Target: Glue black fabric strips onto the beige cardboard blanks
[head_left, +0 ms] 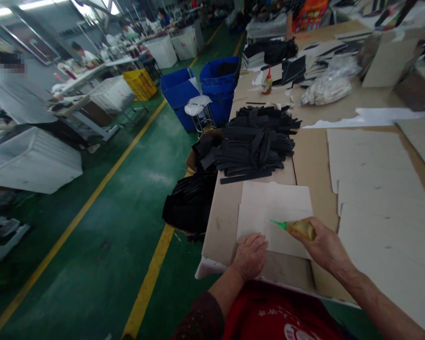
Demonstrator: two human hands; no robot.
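My right hand (326,243) is wrapped round a squeeze glue bottle (302,229) with a green nozzle and yellowish contents. The bottle is tilted, its nozzle pointing left over a pale sheet of board (274,203); whether the tip touches the board I cannot tell. On the near left corner of that sheet lies my left hand (250,255), fingers flat against it and holding nothing. Just beyond the sheet are bundles of black strips (255,146), with a single strip (246,177) along their near side.
More pale boards (382,174) overlap on the right. A second glue bottle (267,82) with a red tip stands farther back, near a clear plastic bag (329,85). Left of the table are black material (189,203), a stool (198,106) and blue bins (179,89). Several people work beyond.
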